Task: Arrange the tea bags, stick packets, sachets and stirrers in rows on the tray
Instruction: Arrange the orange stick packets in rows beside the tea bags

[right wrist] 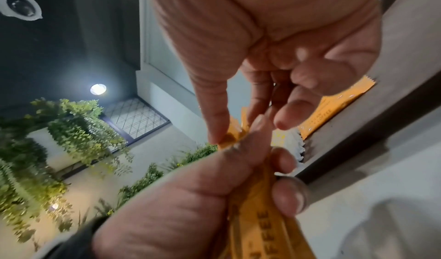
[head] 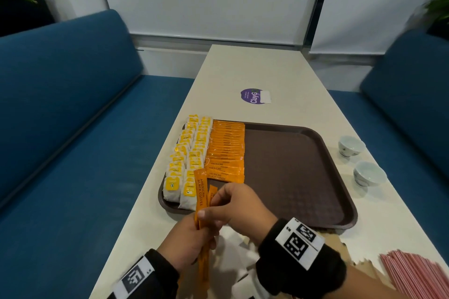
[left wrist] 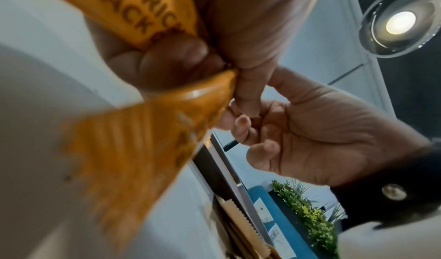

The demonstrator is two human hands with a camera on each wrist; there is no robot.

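From my remote seat, left to right: two rows of white tea bags (head: 185,160) with yellow labels run along the left edge of the brown tray (head: 296,172); just beside them lies a row of orange stick packets (head: 227,150), each with its long axis across the tray and the rows running away from me. The tray's middle and right part is bare brown surface. The tray sits on the cream table (head: 255,68), between blue sofas. Near the tray's front edge, my left hand (head: 187,240) is clenched round a small bundle of orange sticks (head: 201,201), which stands nearly upright, upper ends over the tray's front left corner and partly covering the nearest tea bags. My right hand (head: 243,206) pinches the top of one stick in that bundle between thumb and forefinger; the right wrist view shows this pinch (right wrist: 229,138) plainly, whereas the head view hides it behind the knuckles. The left wrist view alone shows the right hand's other fingers (left wrist: 260,150) loosely curled and holding nothing. White sachets (head: 240,262) lie under my wrists, two small cups (head: 351,145) stand right of the tray, and pink stirrers (head: 413,274) lie at the near right.
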